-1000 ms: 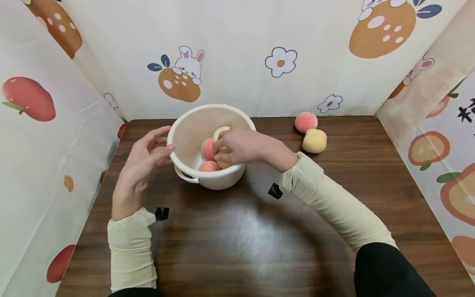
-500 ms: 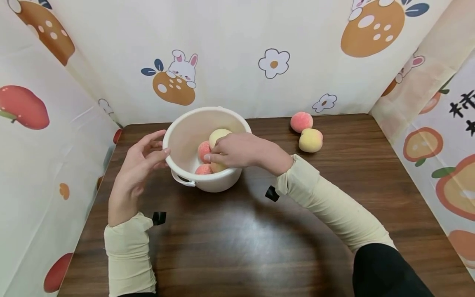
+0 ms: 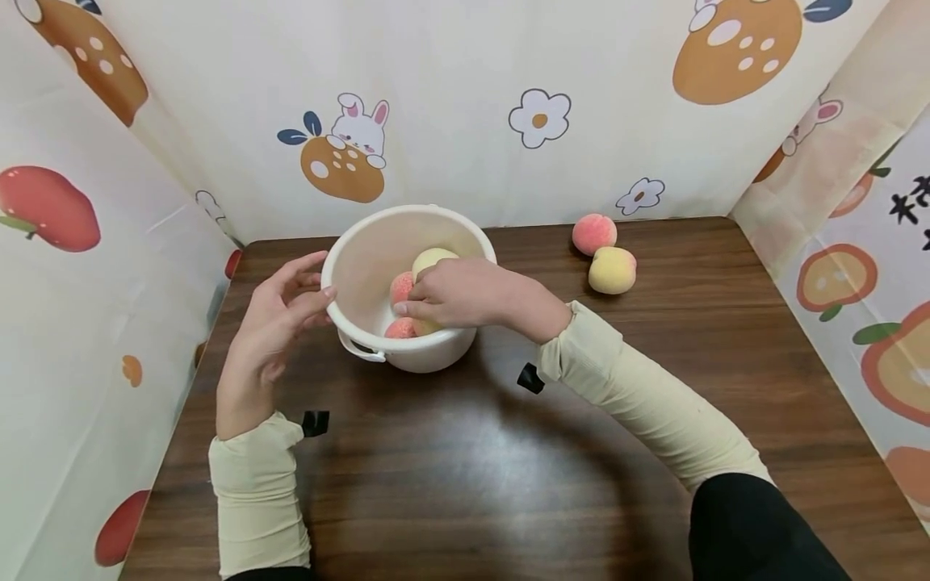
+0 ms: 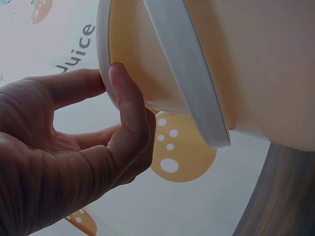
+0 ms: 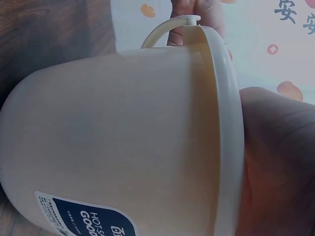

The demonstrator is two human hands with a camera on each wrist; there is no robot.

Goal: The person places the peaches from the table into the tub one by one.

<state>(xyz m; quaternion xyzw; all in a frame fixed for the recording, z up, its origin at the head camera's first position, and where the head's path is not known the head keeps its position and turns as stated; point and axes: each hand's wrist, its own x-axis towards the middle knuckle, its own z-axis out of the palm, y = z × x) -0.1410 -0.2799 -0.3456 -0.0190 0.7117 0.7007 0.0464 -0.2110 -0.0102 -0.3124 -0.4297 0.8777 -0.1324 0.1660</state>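
A white plastic bucket (image 3: 436, 355) stands upright near the back of the table, with several peaches inside. Pale yellow (image 3: 434, 257) is one peach at the back; two pinkish-red peaches (image 3: 402, 287) show at the left. My left hand (image 3: 272, 323) pinches the bucket's rim, thumb inside and fingers outside, as the left wrist view also shows. Reaching over the right side, my right hand (image 3: 465, 292) is down in the bucket above a yellowish peach (image 3: 425, 327). Its fingertips are mostly hidden, and I cannot tell whether they grip that peach.
On the table at the back right lie a pink peach (image 3: 594, 234) and a yellow peach (image 3: 613, 270), side by side. A white handle (image 3: 359, 347) hangs at the bucket's front left. Printed curtains (image 3: 450, 105) border the wooden table (image 3: 465, 468) at back and sides.
My right hand has shifted a little left inside the bucket, its thumb now straighter, and more of the pale yellow peach shows. My left hand stays on the rim.
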